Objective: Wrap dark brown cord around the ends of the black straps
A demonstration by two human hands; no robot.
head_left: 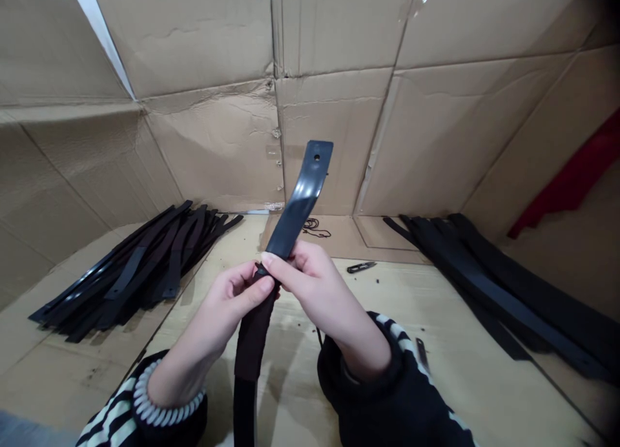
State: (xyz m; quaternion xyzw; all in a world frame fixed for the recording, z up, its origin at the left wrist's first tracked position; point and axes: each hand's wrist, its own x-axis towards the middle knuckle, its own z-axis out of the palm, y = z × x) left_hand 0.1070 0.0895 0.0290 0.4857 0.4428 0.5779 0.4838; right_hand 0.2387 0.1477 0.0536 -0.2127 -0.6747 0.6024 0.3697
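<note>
Both hands grip one long curved black strip (pixel 294 218), raised over the table in the middle of the head view. Its upper end is smooth and glossy, with a small hole near the tip. Around the lower part sits a dark brown sleeve (pixel 253 343). My left hand (pixel 237 292) pinches the strip at the sleeve's upper edge, thumb on top. Just above it, my right hand (pixel 310 276) is closed on the bare part, its thumb pressing beside the left thumb. The fingertips behind the strip are hidden. The strip's lower end leaves the frame at the bottom.
At left lies a pile of dark strips (pixel 145 266), some brown-covered. More black strips (pixel 489 285) are stacked at right. Small thread snips (pixel 361 267) and a dark cord (pixel 316 228) lie behind my right hand. Cardboard walls (pixel 334 124) enclose the table; red cloth (pixel 571 176) hangs at right.
</note>
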